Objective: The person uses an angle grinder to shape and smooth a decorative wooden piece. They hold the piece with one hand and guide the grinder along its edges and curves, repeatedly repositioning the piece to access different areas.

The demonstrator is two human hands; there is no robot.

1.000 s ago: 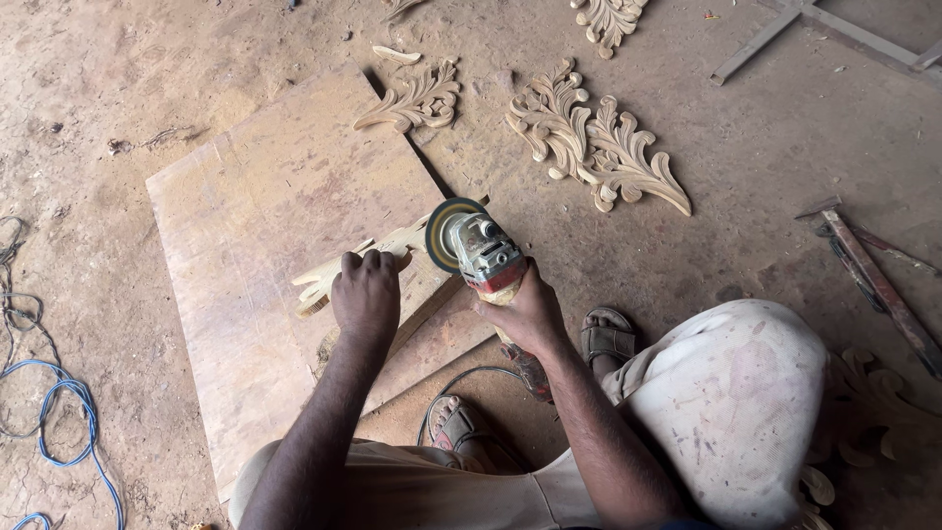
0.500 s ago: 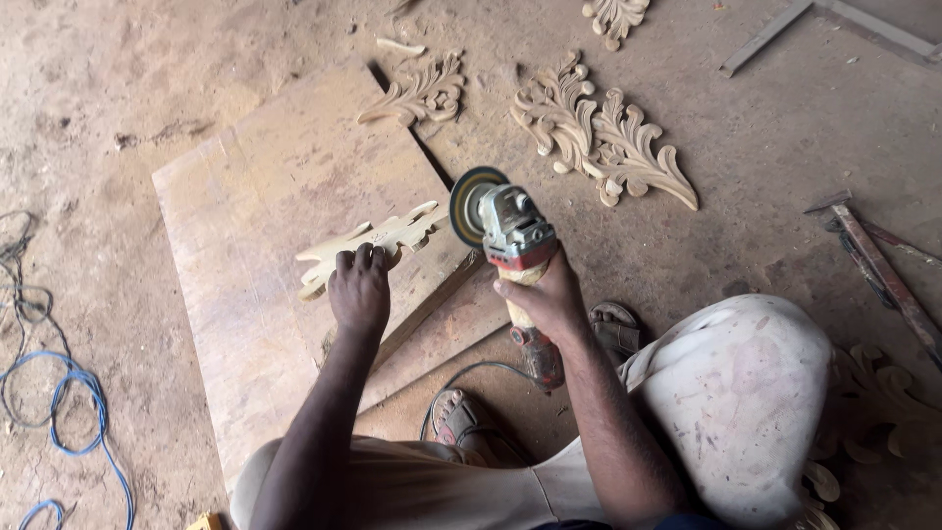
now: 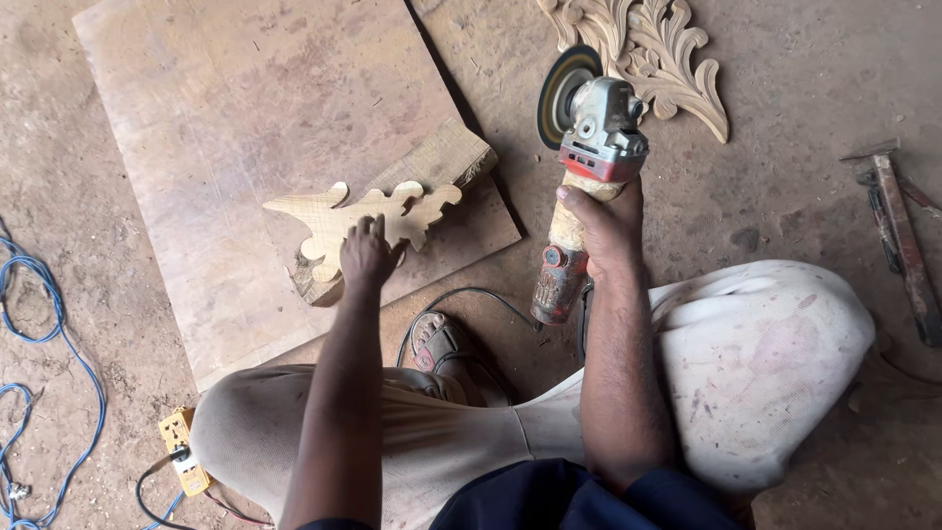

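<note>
head view, looking straight down: my left hand [image 3: 368, 255] lies flat on the carving [image 3: 361, 212], a pale leaf-shaped cutout, fingers spread and pressing, palm down and closed around nothing. the carving rests on a wood block [image 3: 437, 162], and both sit on the board [image 3: 245, 108] that lies on the dirt floor [image 3: 805, 88]. the carving's long axis runs from lower left to upper right, its lobed tip pointing toward the grinder [image 3: 587, 147].

my right hand [image 3: 601, 221] makes the working grip: fingers wrapped fully round the grinder's dusty body, closed tight, with the disc [image 3: 559, 93] at the far end, held up and off the board. the disc stands on edge, tilted, touching nothing that i can see. the grinder's long axis runs nearly straight away from me, so it lies roughly across the carving's line rather than along it.

the relation that matters: the carving lies to the left of the disc and a little nearer to me, apart from it, with the block's ragged end between them. my left hand is the nearer one, already on the piece; the right carries the tool beside the board's right edge.

around me: finished scroll carvings [image 3: 657, 49] just beyond the disc, a cord [image 3: 461, 299] trailing from the grinder past my sandal [image 3: 442, 344], a yellow socket block [image 3: 182, 451] and blue cable [image 3: 39, 324] at left, a metal tool [image 3: 903, 236] at far right.
</note>
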